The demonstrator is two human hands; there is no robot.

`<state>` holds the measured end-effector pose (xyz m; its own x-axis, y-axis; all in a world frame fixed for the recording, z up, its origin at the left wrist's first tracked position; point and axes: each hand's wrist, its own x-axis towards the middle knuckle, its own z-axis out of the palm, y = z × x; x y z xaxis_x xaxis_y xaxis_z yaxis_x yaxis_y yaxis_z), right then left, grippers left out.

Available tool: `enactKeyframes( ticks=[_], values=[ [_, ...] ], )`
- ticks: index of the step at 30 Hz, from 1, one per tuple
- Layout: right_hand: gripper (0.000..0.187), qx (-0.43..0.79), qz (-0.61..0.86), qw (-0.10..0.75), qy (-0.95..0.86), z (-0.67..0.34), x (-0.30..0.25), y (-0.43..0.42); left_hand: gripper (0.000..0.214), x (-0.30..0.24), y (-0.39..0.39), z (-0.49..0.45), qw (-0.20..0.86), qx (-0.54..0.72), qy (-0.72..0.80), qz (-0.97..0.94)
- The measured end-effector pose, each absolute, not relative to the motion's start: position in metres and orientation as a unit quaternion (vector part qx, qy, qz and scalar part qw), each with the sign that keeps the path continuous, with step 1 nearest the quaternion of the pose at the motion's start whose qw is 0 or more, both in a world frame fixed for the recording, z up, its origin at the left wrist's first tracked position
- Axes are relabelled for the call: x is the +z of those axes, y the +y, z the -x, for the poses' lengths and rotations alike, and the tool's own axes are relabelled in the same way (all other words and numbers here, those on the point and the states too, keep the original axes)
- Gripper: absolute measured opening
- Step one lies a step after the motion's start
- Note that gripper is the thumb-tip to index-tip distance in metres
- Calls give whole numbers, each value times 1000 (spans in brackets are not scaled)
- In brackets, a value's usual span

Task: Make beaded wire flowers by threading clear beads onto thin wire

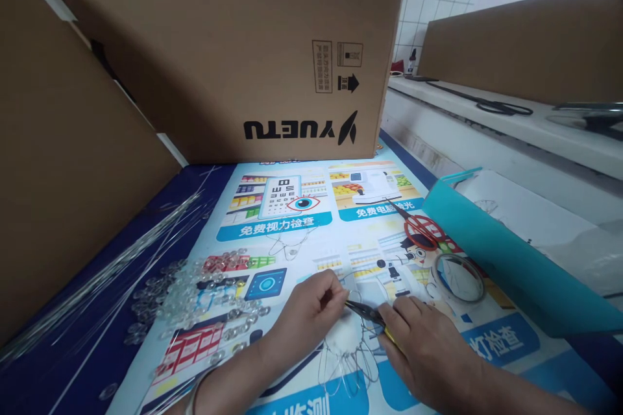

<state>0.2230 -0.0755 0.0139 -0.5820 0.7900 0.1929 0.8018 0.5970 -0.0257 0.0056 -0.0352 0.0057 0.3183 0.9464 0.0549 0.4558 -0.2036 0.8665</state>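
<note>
Wire loops [348,356] lie on the printed sheet [318,233] that covers most of the surface [192,176], toward its near edge, spread out below and between the two hands. The right hand [428,343] is wrapped round the pliers [366,312], whose dark jaws point toward the left edge and whose yellow handle shows under the fingers. The left hand [318,305] is closed, thumb and forefinger pinched together right at the pliers' tip; what sits between them is too small to tell. Clear beads [170,292] are heaped and scattered toward the left edge, and beside them runs a bundle of thin straight wires [131,249]. Toward the right edge, scissors [422,233] with red handles lie near a tape roll [479,282], close to a teal box [506,259]. A cardboard box [209,58] stands along the far edge, its YUETU print upside down.
</note>
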Motion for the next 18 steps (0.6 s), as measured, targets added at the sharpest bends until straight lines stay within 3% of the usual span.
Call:
enactKeyframes(
  ticks=[18],
  values=[
    [22, -83, 445, 52, -890, -218, 16, -79, 24, 7, -36, -6, 343, 287, 508, -737]
  ],
)
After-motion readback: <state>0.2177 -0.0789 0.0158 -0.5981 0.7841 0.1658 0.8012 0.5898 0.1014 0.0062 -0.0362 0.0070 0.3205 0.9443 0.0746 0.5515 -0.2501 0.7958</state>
